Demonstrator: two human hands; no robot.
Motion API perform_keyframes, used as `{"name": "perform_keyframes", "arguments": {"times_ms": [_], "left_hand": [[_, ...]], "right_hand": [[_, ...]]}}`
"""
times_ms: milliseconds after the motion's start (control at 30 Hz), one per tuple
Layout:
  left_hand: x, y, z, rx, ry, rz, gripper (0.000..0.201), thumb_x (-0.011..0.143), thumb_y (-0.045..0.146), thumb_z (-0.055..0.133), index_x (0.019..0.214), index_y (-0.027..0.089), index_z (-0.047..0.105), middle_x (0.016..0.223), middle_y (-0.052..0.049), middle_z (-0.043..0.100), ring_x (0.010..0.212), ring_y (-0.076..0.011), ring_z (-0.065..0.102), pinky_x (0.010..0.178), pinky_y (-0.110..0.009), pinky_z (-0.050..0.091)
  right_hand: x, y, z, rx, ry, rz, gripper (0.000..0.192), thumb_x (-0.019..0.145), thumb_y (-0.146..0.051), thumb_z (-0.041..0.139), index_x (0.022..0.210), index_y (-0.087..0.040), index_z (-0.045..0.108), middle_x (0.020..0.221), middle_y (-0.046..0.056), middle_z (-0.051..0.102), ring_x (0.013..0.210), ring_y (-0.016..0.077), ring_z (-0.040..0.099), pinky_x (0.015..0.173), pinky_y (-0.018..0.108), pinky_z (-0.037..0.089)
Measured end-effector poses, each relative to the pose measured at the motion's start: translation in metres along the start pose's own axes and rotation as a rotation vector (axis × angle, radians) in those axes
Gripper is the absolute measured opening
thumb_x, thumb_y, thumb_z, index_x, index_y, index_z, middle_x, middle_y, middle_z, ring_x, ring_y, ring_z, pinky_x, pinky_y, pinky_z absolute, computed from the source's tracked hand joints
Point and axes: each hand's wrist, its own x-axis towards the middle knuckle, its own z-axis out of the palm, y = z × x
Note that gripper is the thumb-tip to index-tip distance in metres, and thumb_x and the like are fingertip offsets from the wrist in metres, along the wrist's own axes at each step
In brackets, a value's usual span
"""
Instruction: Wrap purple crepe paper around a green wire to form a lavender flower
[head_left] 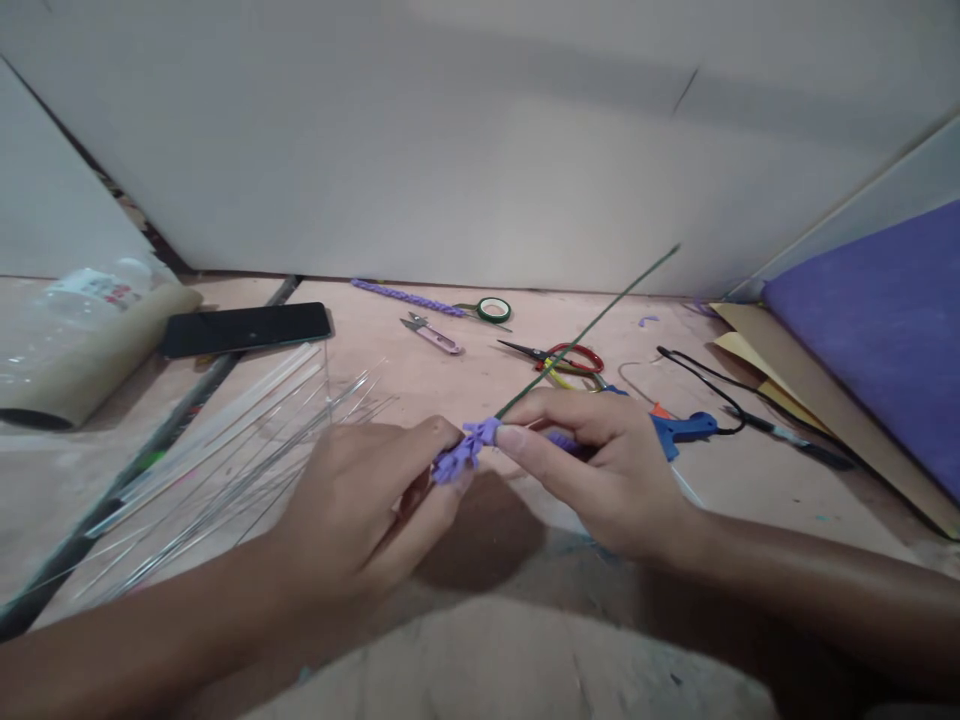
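Observation:
A purple paper flower (466,452) on a thin green stem (592,325) is between my two hands. The stem slants up to the right, its far end above the tabletop. My left hand (367,495) is closed around the lower part of the flower, fingers curled beneath it. From the right, my right hand (600,465) pinches the flower's upper end between thumb and forefinger, where the green stem comes out. A bit of purple strip (561,440) shows by my right fingers; its full length is hidden.
Behind the hands lie scissors (574,360), thread snips (431,333), a green tape roll (494,309) and a purple flower spike (405,294). A blue glue gun (686,427) is right. Wires (247,470), a phone (247,330) and a cardboard tube (97,360) are left; purple paper (877,320) stands far right.

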Motion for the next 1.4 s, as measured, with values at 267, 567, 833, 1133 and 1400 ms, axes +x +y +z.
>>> {"name": "perform_keyframes", "arguments": {"times_ms": [267, 567, 833, 1133, 1400], "left_hand": [[0.0, 0.005, -0.002, -0.067, -0.029, -0.025, 0.026, 0.108, 0.019, 0.049, 0.082, 0.021, 0.053, 0.063, 0.007, 0.048, 0.051, -0.0101, 0.043, 0.053, -0.029, 0.03], [0.004, 0.02, 0.005, -1.146, -0.232, -0.552, 0.042, 0.113, 0.049, 0.048, 0.094, 0.021, 0.072, 0.084, -0.002, 0.074, 0.059, -0.0115, 0.056, 0.053, -0.021, 0.046], [0.003, 0.022, 0.002, -1.118, -0.237, -0.588, 0.043, 0.111, 0.05, 0.046, 0.09, 0.02, 0.069, 0.076, -0.004, 0.07, 0.058, -0.0144, 0.055, 0.051, -0.024, 0.042], [0.002, 0.011, -0.006, 0.292, 0.093, -0.065, 0.006, 0.1, 0.028, 0.061, 0.1, 0.022, 0.063, 0.062, 0.007, 0.066, 0.046, -0.0116, 0.055, 0.051, -0.027, 0.035], [0.007, 0.01, -0.011, 0.323, 0.074, -0.005, 0.022, 0.112, 0.039, 0.057, 0.103, 0.023, 0.069, 0.058, 0.007, 0.07, 0.044, -0.0127, 0.061, 0.049, -0.027, 0.035]], "right_hand": [[-0.003, 0.004, 0.004, -0.019, 0.049, 0.027, 0.016, 0.1, -0.018, 0.073, 0.086, -0.016, 0.081, 0.077, -0.001, 0.078, 0.065, 0.0077, 0.064, 0.059, 0.017, 0.049], [-0.01, 0.0, 0.007, 0.233, 0.131, 0.149, 0.014, 0.099, -0.024, 0.076, 0.101, -0.02, 0.089, 0.05, -0.007, 0.057, 0.039, 0.0046, 0.043, 0.038, 0.017, 0.032], [-0.011, 0.002, 0.008, 0.181, 0.143, 0.075, 0.012, 0.095, -0.02, 0.08, 0.085, -0.018, 0.087, 0.06, -0.003, 0.071, 0.04, 0.0042, 0.046, 0.037, 0.017, 0.036], [-0.006, -0.009, 0.003, -0.03, 0.119, 0.067, 0.014, 0.093, -0.016, 0.079, 0.08, -0.016, 0.084, 0.065, -0.002, 0.074, 0.053, 0.0068, 0.057, 0.05, 0.018, 0.044], [-0.009, -0.005, 0.003, 0.034, 0.117, 0.115, 0.018, 0.098, -0.021, 0.076, 0.081, -0.018, 0.083, 0.046, -0.008, 0.05, 0.042, 0.0052, 0.041, 0.042, 0.021, 0.032]]}}
